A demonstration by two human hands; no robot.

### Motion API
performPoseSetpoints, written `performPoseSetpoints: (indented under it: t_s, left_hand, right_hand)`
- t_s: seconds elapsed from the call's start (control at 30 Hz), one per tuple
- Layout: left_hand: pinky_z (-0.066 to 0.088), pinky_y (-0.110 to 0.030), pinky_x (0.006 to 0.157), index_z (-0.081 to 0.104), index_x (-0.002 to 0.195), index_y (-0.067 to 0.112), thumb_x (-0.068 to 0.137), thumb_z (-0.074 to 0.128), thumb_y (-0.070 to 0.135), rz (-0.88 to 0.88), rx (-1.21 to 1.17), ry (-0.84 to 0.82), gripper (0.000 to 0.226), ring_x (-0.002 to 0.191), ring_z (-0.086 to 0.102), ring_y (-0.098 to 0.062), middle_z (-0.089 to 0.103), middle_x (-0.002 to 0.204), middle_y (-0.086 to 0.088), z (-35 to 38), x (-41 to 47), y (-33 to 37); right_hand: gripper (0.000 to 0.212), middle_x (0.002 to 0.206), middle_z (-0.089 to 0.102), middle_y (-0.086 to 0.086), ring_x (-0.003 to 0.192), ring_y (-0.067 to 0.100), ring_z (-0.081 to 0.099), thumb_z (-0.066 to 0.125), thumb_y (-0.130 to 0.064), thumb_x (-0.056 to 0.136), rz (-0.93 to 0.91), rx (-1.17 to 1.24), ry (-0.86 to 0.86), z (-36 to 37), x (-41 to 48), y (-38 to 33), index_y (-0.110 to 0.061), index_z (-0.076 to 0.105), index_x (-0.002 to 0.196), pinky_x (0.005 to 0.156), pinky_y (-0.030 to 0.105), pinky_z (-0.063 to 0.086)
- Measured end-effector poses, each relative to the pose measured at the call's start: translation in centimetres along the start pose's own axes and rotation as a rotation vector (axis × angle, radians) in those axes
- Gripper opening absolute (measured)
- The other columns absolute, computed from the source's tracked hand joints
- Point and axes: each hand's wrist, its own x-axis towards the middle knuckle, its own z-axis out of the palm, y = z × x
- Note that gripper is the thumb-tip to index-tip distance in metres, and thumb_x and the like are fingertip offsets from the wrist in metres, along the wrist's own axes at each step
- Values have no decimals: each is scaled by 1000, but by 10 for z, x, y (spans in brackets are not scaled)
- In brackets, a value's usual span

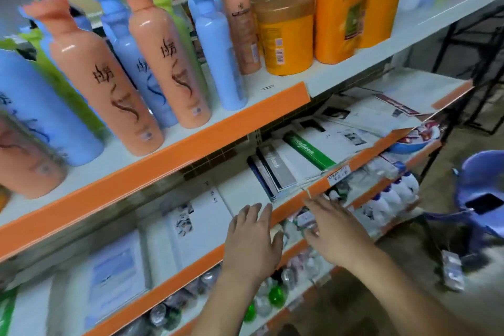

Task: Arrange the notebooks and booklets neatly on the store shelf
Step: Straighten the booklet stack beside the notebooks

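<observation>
Notebooks and booklets lie flat along the middle shelf (289,206), which has an orange front lip. A stack of grey and dark-edged notebooks (281,172) sits just beyond my hands, with a green-spined notebook (309,150) to its right. A white booklet with small pictures (196,224) lies to the left of my left hand, and a pale blue one (116,267) further left. My left hand (252,240) reaches over the shelf lip with straight fingers and holds nothing. My right hand (334,229) hovers in front of the lip, fingers spread, empty.
The shelf above carries tall orange bottles (103,82), blue bottles (215,46) and yellow jars (286,35). Lower shelves hold small white bottles (392,199) and packets. A purple plastic stool (482,194) with a phone on it stands on the floor at the right.
</observation>
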Motion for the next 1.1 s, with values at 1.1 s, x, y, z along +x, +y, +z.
performPoseSetpoints:
  t_s: [1.1]
  left_hand:
    - [23,-42,122,16,160,26,103,40,51,-180,-65,-68,67,151,18,-24,23,164,2,52,270,215]
  right_hand:
    - [67,163,24,1,147,26,30,52,-36,100,-31,-132,-59,-169,180,272,-24,21,158,114,39,34]
